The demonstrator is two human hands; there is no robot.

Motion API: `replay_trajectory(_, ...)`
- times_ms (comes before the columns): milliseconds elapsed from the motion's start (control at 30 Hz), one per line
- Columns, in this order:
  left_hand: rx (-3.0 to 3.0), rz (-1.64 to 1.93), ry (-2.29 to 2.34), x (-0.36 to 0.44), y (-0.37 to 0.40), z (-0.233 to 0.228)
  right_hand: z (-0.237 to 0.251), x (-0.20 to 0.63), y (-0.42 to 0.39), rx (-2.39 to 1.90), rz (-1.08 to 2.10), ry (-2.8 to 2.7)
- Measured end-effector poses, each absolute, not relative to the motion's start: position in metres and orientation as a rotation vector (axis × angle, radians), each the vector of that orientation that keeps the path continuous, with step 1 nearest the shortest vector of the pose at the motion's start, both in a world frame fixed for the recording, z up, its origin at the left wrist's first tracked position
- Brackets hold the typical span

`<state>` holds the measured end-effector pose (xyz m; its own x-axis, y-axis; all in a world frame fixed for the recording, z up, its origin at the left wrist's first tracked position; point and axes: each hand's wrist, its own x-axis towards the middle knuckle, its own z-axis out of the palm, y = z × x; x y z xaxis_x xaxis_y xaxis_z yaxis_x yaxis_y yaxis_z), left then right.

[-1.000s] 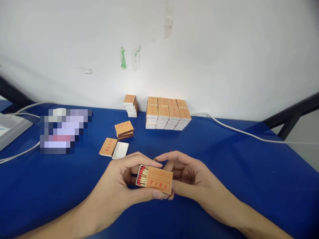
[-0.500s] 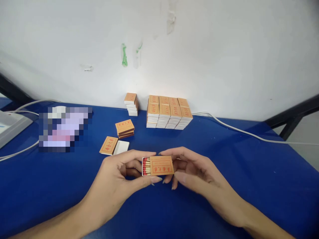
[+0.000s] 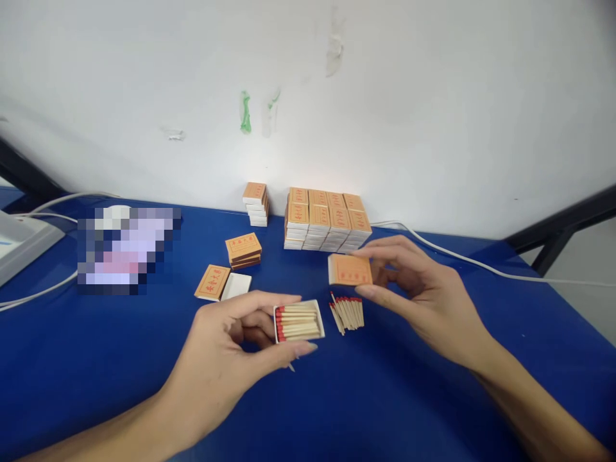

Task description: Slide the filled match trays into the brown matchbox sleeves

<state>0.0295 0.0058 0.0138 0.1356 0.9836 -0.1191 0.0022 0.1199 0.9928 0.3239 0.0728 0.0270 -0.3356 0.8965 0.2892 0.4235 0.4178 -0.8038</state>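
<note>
Between the thumb and fingers of my left hand (image 3: 240,350) is a white matchbox tray (image 3: 321,326), full of red-tipped matches (image 3: 296,322). My right hand (image 3: 414,289) grips the orange matchbox sleeve (image 3: 350,270) by its right end, up and to the right of the tray. Below the sleeve, loose matches (image 3: 350,312) lie fanned on the blue table. Beyond my left hand sit an orange sleeve (image 3: 212,282) and another white tray (image 3: 237,286), partly hidden by my fingers.
A small pile of orange sleeves (image 3: 244,249) lies behind them. Near the wall stand a narrow stack of matchboxes (image 3: 255,205) and a wide block of stacked matchboxes (image 3: 327,221). White cables (image 3: 452,253) run along the table, and a blurred-out object (image 3: 129,247) lies at left.
The sleeve has come off the tray and moved right and up in my right hand. The tray stays in my left hand, its matches uncovered. Loose matches now show on the table.
</note>
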Motion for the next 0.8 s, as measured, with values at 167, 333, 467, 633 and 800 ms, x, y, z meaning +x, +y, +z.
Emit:
replay_trajectory(167,1.285,0.915,1.034,0.033,-0.002,0.006,0.054,0.274,0.085,-0.828,0.481,-2.317)
replay_trajectory(333,1.419,0.878,0.955,0.030,-0.006,-0.002,0.069,0.195,0.113,-0.437,0.217,-2.646)
replay_trajectory(467,1.493,0.858,0.901,0.027,-0.009,-0.008,0.067,0.157,0.132,-0.337,0.056,-2.896)
replay_trajectory(633,1.510,0.852,0.867,0.024,-0.008,-0.012,0.066,0.141,0.145,-0.239,-0.098,-3.020)
replay_trajectory(800,1.444,0.837,0.880,0.024,-0.003,-0.010,0.071,0.137,0.145,-0.246,-0.263,-3.079)
